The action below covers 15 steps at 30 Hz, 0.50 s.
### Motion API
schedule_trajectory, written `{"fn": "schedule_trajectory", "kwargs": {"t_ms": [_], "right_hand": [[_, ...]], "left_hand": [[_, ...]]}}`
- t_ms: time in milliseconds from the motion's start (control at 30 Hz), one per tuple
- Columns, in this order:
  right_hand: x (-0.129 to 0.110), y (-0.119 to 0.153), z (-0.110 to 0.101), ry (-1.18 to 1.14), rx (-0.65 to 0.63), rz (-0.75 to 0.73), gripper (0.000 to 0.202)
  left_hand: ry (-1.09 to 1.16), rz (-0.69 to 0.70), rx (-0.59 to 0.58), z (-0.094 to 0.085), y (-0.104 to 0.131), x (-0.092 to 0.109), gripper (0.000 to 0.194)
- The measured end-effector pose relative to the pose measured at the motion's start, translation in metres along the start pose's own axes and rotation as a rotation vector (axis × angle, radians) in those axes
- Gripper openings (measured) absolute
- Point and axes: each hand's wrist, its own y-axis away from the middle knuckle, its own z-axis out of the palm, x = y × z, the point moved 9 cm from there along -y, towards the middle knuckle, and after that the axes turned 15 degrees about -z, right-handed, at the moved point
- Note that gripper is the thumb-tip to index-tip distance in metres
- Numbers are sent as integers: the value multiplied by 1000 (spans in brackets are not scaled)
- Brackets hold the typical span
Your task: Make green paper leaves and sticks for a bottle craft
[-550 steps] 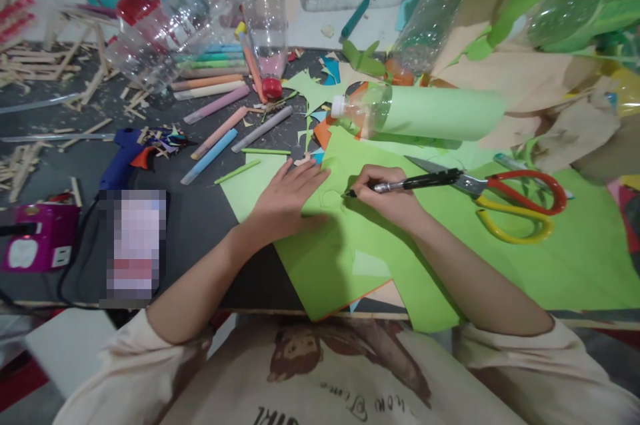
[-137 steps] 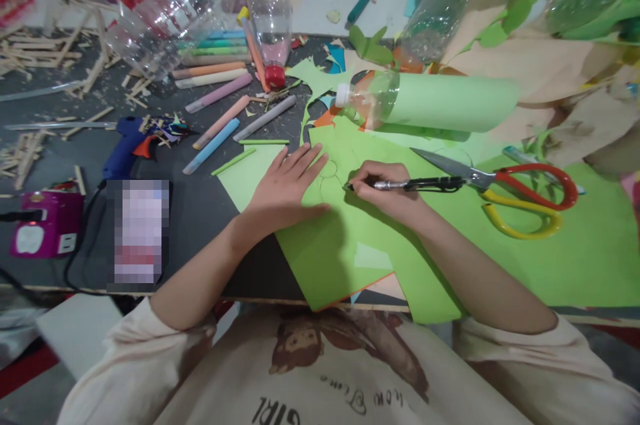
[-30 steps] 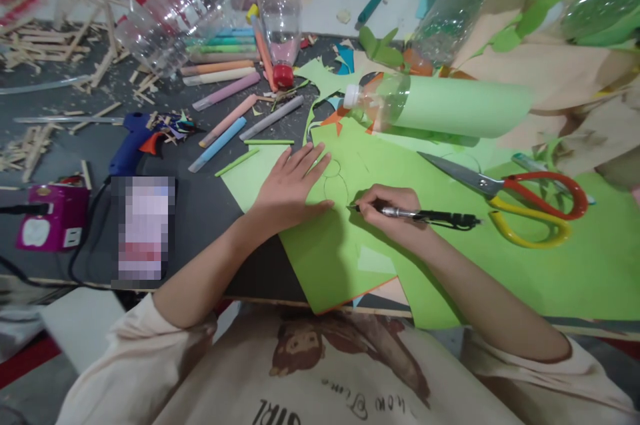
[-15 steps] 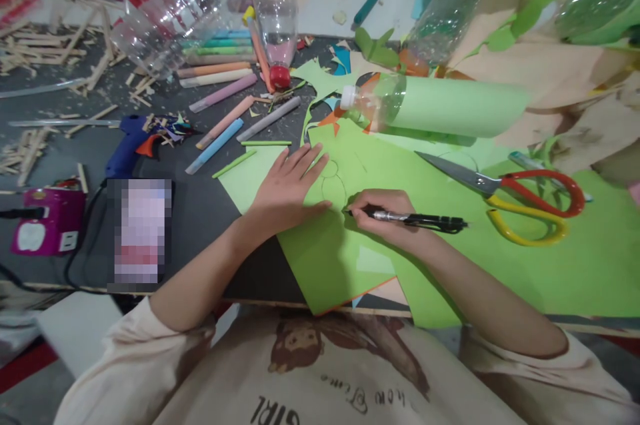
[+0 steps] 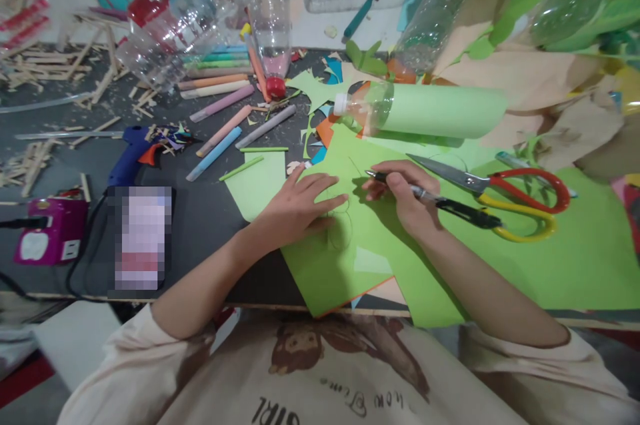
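My right hand (image 5: 413, 195) grips a black pen (image 5: 425, 195), its tip pointing left just over the bright green paper (image 5: 370, 225). Spread out on the left part of that paper is my left hand (image 5: 305, 202), fingers apart. Round pencil-thin outlines show on the sheet beside and partly under the left fingers. Scissors (image 5: 475, 182) with one red and one yellow handle lie right of my right hand. Behind the hands lies a clear bottle (image 5: 430, 108) wrapped in pale green paper. A pale green sheet (image 5: 255, 185) with two thin green rolls rests left of my left hand.
A blue glue gun (image 5: 131, 155), a phone (image 5: 143, 238) and a magenta box (image 5: 53, 230) with a cable occupy the left side. Rolled paper tubes (image 5: 223, 102), clear bottles (image 5: 270, 12) and wood sticks (image 5: 50, 68) spread across the back. Brown paper (image 5: 525, 75) lies at the back right.
My right hand has moved the pen up and to the right, away from the drawn outlines. The left hand has slid slightly right and down, and the paper has shifted under it.
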Motion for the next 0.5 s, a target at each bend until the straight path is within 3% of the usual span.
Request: {"fn": "schedule_trajectory", "kwargs": {"t_ms": [267,400,500], "right_hand": [[-12,-8,7,422,-313,-282,30],[-19,-12,-12,498,-135,-327,31],[-19,-10,-17,317,-18,-251,43]], "left_hand": [[64,99,-59,5,2,4,35],[101,88,-85,3,2,0,34],[148,89,-89,-3,3,0,33]]}}
